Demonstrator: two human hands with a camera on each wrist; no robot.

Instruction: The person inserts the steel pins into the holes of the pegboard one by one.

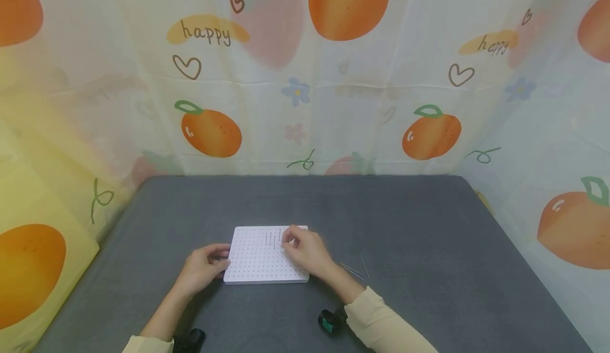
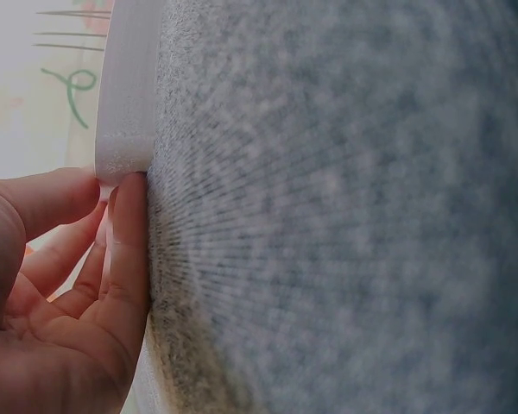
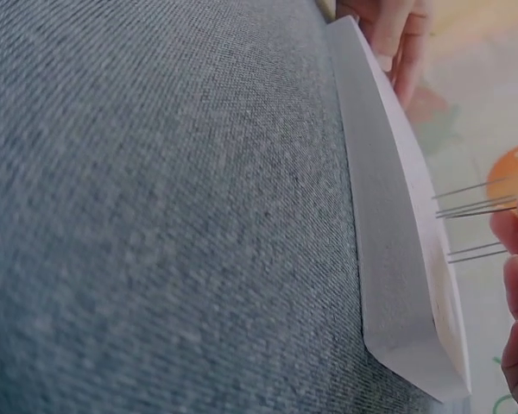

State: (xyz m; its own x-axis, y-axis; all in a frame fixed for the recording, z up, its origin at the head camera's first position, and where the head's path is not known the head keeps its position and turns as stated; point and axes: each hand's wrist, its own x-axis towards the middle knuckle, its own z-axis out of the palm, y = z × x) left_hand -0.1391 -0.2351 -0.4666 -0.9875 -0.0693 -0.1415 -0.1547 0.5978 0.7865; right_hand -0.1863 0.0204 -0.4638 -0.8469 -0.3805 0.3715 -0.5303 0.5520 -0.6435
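Observation:
A white pegboard (image 1: 257, 265) with rows of small holes lies flat on the table. Several thin metal pins (image 1: 270, 238) stand upright in its far right part; they also show above the board in the right wrist view. My left hand (image 1: 200, 268) holds the board's left edge, thumb at the upper rim and fingers low against the side. Over the board's right half, my right hand (image 1: 307, 250) pinches a thin metal pin (image 3: 479, 214) between thumb and index finger. That pin's lower end is at the board among the standing pins.
A few loose metal pins (image 1: 352, 270) lie on the grey table (image 1: 419, 236) just right of the board, close to my right forearm. A printed cloth (image 1: 352, 109) hangs behind the table and along its sides. Black wrist devices (image 1: 331, 321) sit at both wrists.

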